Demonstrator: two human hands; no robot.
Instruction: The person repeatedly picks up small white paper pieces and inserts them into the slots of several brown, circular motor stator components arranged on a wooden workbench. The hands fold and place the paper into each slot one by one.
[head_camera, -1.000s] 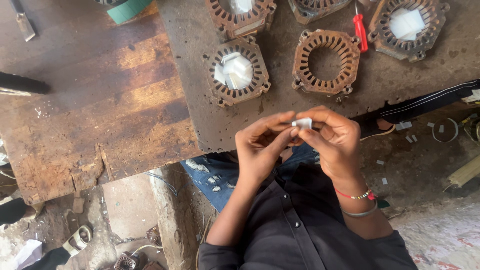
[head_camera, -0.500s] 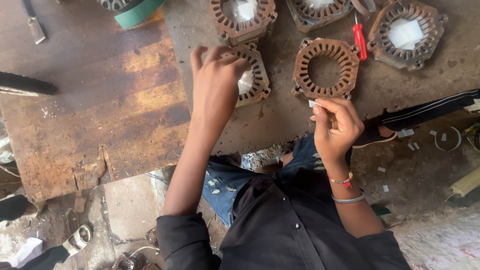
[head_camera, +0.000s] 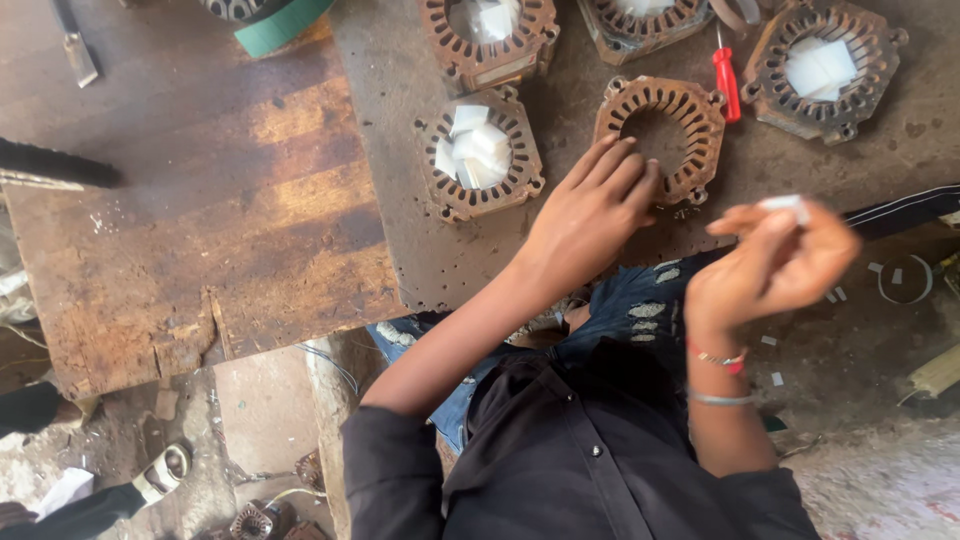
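Note:
My left hand (head_camera: 590, 215) reaches out over the rusty metal plate (head_camera: 400, 220), fingers spread, with the fingertips resting on the near rim of an empty rusty slotted stator core (head_camera: 690, 105). My right hand (head_camera: 775, 265), with bracelets at the wrist, is raised just right of that core and pinches a small white paper slip (head_camera: 785, 204) between thumb and fingers; it is motion-blurred. A second stator core (head_camera: 440, 185), filled with white paper pieces, lies left of my left hand.
Three more stator cores (head_camera: 470, 65) (head_camera: 605, 40) (head_camera: 860, 110) sit along the far edge, with white pieces inside them. A red-handled screwdriver (head_camera: 727, 85) lies beside the empty core. A worn wooden bench (head_camera: 200, 200), a green band (head_camera: 280, 25) and a black cable (head_camera: 900, 208) are nearby.
My left hand left the paper-filled core and swung right onto the empty core's rim. My right hand shifted right with the white slip still pinched.

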